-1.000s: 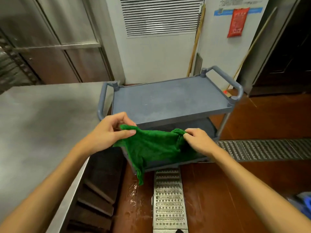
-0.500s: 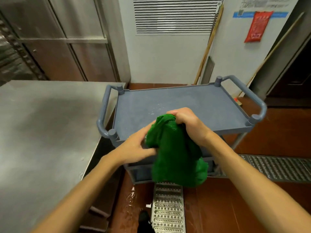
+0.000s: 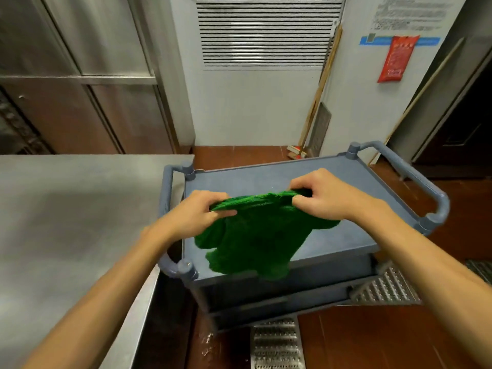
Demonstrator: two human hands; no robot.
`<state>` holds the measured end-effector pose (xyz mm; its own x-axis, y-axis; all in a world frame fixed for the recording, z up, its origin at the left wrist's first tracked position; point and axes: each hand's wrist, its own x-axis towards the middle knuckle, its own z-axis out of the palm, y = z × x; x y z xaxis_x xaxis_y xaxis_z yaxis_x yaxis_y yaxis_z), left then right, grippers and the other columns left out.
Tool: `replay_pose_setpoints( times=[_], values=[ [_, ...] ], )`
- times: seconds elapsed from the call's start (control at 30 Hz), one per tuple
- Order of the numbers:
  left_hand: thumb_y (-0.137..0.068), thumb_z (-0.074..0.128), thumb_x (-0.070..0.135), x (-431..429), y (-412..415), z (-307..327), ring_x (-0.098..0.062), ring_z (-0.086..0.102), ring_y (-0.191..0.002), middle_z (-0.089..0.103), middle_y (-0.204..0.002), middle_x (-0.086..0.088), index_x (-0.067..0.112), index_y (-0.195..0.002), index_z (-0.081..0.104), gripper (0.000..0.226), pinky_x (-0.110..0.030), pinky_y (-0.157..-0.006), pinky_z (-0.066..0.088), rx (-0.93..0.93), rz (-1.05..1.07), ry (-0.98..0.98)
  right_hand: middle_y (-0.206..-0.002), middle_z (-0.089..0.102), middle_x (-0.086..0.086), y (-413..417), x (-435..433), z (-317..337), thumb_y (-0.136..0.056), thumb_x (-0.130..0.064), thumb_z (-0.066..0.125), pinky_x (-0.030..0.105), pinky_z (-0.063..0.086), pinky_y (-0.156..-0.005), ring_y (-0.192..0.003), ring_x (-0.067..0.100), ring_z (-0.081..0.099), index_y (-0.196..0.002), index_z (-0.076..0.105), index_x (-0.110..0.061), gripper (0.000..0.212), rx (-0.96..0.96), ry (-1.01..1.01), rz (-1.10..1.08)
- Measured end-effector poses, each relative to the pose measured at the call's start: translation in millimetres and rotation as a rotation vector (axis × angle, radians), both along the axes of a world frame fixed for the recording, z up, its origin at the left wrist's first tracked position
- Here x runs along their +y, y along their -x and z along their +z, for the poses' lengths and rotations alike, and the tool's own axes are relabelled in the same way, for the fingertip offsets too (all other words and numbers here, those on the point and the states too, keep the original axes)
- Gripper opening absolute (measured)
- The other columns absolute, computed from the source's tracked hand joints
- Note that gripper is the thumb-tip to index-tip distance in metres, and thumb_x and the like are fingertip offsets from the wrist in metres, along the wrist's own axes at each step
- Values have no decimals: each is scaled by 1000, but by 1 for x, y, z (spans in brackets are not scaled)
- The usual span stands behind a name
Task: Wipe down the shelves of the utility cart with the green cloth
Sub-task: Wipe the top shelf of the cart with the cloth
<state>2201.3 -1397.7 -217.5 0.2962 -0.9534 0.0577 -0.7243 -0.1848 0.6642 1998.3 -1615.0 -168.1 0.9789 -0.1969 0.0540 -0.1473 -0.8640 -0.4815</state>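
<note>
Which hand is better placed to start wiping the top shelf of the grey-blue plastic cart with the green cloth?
Probably the right hand: it pinches the fuzzy green cloth over the middle of the grey-blue plastic cart's top shelf, while the left hand holds it near the shelf's left edge.

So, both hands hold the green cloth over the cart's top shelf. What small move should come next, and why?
Probably lower the green cloth flat onto the top shelf and start wiping. The left hand and the right hand pinch its upper edge, spread apart, so it hangs open over the shelf's near part, seemingly not pressed on it yet.
</note>
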Motion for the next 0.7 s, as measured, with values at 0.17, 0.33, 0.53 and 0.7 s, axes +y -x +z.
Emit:
replay_pose_setpoints(
  times=[0.17, 0.33, 0.53, 0.7],
  values=[
    [-94, 63, 39, -7, -51, 11, -16, 67, -91, 68, -101, 12, 37, -109, 59, 16, -46, -78, 59, -109, 46, -24, -71, 67, 7, -43, -28, 0, -95, -21, 59, 38, 46, -56, -58, 20, 58, -93, 72, -11, 16, -14, 163, 0],
    [-82, 63, 57, -25, -94, 15, -7, 61, -82, 61, -89, 14, 34, -96, 53, 29, -27, -65, 51, -157, 127, -11, -76, 57, -1, -87, -56, -18, -98, -17, 59, 30, 33, -57, -72, 24, 56, -92, 61, -13, 7, -66, 256, -31],
    [-85, 76, 40, -69, -147, 11, -21, 56, -75, 61, -83, -3, 31, -84, 41, 35, -38, -66, 45, -278, 204, -88, -111, 66, 7, -152, -97, -43, -97, -8, 56, 39, 51, -80, -98, 25, 60, -118, 63, -12, 22, 80, 156, -81],
    [-85, 71, 49, -113, -201, 31, -34, 61, -88, 66, -92, -13, 19, -97, 43, 42, -44, -72, 50, -409, 324, -153, -115, 68, 6, -216, -143, -31, -97, -11, 57, 41, 53, -85, -104, 26, 62, -118, 66, -14, 23, -83, 138, -110]
  ],
)
